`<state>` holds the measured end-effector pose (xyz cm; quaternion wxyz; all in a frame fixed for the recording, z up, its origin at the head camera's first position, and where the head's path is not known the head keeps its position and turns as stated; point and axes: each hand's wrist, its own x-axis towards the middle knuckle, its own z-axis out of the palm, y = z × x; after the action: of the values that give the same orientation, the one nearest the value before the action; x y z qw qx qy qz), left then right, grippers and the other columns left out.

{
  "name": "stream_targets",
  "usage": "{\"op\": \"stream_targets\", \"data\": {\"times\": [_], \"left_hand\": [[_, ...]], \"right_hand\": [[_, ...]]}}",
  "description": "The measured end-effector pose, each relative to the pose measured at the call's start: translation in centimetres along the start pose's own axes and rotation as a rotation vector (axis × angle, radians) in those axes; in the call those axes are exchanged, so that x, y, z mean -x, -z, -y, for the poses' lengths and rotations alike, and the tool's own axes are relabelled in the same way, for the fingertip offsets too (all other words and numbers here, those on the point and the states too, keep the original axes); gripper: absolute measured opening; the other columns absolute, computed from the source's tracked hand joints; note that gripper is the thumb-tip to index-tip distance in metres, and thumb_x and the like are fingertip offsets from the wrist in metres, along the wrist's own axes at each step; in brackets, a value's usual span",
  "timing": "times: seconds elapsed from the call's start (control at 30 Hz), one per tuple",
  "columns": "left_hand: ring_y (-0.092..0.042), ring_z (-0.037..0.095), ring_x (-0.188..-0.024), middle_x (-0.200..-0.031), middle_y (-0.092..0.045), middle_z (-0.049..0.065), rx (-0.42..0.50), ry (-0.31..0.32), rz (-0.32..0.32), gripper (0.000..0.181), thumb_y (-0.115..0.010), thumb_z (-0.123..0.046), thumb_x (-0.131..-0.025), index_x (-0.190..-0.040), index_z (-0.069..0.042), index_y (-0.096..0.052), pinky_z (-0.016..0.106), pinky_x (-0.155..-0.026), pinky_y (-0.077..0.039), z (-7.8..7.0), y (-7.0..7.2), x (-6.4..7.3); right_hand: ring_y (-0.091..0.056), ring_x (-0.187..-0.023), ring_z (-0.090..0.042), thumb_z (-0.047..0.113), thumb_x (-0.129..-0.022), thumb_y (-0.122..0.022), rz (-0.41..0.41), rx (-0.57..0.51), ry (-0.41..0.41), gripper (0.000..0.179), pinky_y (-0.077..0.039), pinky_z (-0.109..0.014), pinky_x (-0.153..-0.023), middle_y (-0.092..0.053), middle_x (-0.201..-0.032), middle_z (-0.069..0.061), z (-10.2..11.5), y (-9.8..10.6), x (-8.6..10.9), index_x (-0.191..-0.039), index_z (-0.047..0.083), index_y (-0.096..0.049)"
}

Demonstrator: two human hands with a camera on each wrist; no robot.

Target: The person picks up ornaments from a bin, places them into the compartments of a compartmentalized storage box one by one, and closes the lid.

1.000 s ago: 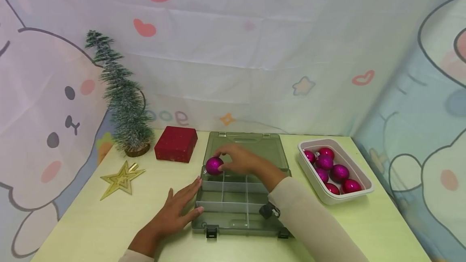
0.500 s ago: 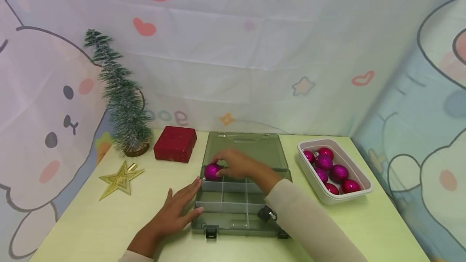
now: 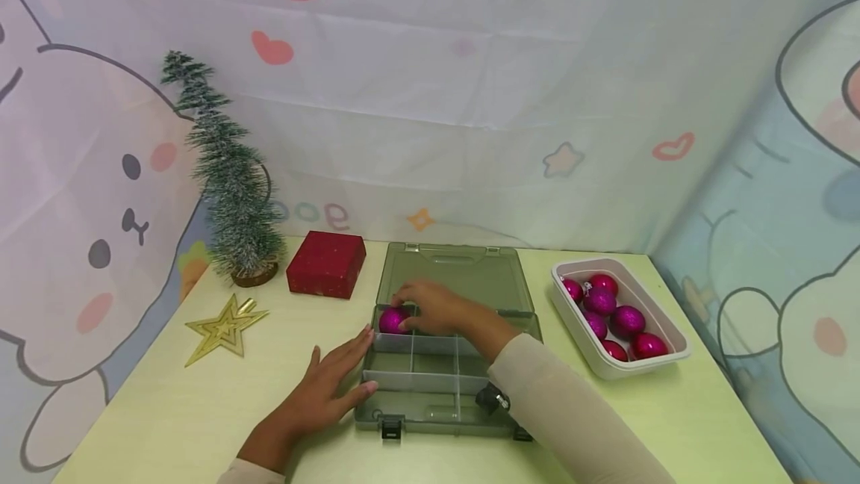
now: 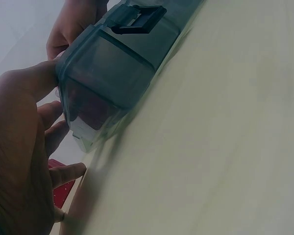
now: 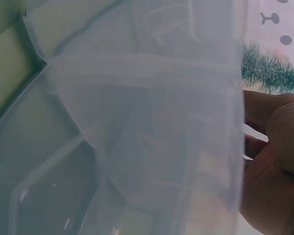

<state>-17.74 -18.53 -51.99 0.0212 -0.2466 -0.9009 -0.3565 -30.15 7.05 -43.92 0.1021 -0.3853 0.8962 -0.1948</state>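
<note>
A glittery purple Christmas bauble [image 3: 393, 320] sits low in the back-left compartment of a translucent green divided box [image 3: 433, 424]. My right hand [image 3: 433, 308] reaches over the box, thumb and fingers still about the bauble. In the right wrist view, the clear dividers hide the bauble and the right fingertips [image 5: 252, 105]. My left hand [image 3: 329, 383] rests against the box's left side with its fingers spread. The left wrist view shows the left thumb touching the box's upper edge near a dark latch [image 4: 142, 19]. The box's lid [image 3: 457, 275] lies folded back behind it.
On the right stands a white tub [image 3: 608, 370] of several pink and purple baubles. A red box [image 3: 327, 264], a small frosted tree [image 3: 235, 193] and a gold star [image 3: 226, 329] are at the left. A printed cloth hangs behind the table.
My right hand has lowered the bauble from above the back-left compartment down into it. The left hand keeps its place against the box.
</note>
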Motion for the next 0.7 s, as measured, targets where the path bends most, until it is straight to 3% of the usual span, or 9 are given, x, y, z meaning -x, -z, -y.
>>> {"op": "stream_targets", "data": {"times": [0.7], "left_hand": [[-0.037,0.045,-0.163,-0.18,-0.036,0.004,-0.004,-0.001,-0.002,0.076,-0.067,-0.044,-0.106,-0.171,-0.017,-0.039,0.097,-0.114,-0.006,-0.11,-0.07,0.02]], "right_hand": [[-0.06,-0.139,-0.027,0.026,-0.105,-0.077,0.041,0.017,-0.081,0.038,-0.052,-0.048,-0.118,-0.064,-0.143,-0.007,0.21,-0.75,-0.53,-0.141,0.014,-0.072]]}}
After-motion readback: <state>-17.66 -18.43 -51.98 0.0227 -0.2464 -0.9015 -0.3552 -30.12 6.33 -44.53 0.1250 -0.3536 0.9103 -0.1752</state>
